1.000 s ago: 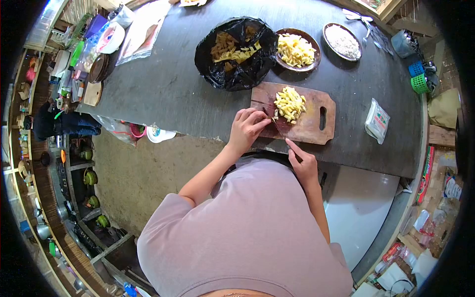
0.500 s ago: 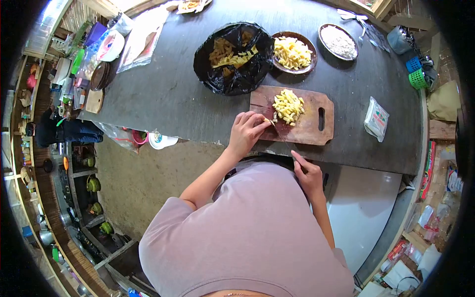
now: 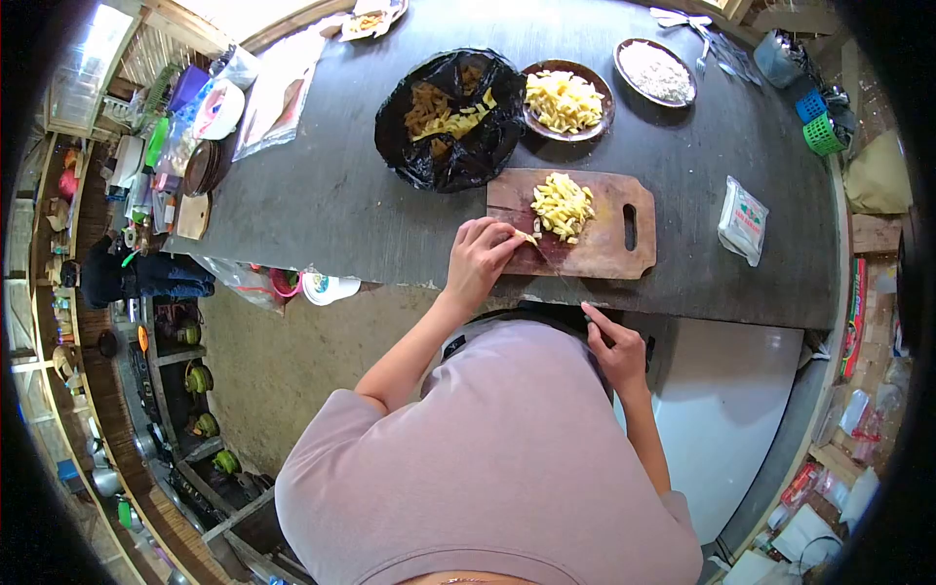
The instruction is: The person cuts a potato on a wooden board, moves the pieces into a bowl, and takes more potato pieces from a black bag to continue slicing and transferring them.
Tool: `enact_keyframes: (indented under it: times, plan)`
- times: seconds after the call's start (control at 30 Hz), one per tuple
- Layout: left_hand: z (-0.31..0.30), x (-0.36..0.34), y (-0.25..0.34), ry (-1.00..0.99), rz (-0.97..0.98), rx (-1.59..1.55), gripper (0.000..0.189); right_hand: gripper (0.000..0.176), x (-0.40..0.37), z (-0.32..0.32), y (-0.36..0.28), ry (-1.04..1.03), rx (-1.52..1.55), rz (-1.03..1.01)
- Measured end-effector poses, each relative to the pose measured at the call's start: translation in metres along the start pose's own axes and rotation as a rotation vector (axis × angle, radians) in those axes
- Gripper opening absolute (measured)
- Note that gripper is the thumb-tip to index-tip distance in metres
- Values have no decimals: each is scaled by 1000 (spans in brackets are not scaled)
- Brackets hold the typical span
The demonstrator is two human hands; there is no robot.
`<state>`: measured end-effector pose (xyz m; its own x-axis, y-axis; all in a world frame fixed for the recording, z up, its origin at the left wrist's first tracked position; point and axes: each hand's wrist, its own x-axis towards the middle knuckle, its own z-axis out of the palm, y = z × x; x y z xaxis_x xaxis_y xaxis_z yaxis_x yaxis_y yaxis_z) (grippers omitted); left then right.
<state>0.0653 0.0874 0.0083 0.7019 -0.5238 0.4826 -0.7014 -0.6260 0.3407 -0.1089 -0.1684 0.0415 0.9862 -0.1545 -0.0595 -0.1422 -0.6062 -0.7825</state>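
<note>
My left hand (image 3: 480, 255) is closed on a small pale yellow piece (image 3: 527, 237) at the left part of the wooden cutting board (image 3: 609, 255). My right hand (image 3: 618, 349) grips a knife (image 3: 565, 280), whose thin blade points up and left toward that piece. Chopped yellow pieces (image 3: 563, 207) lie heaped on the board, just beyond the blade. Behind the board stand a bowl lined with a black plastic bag (image 3: 448, 166), holding more pieces, and a brown plate (image 3: 609, 109) full of yellow pieces.
A plate of white flaky stuff (image 3: 658, 72) stands at the back right, near some cutlery (image 3: 704, 39). A white packet (image 3: 743, 222) lies right of the board. Bowls and bottles crowd the table's left end. Another person (image 3: 146, 275) stands at the far left.
My right hand has moved slightly right and down, drawing the knife back from the piece. My left hand stays at about the same place. The camera view has shifted a little.
</note>
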Motion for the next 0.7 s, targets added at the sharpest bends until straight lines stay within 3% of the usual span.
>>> enact_keyframes:
  times: [0.3, 0.7]
  plan:
    - [0, 5, -4, 33, 55, -10, 30, 41, 14, 16, -8, 76, 93, -95]
    - [-2, 4, -5, 26, 48, 25, 28, 40, 25, 19, -18, 7, 7, -81]
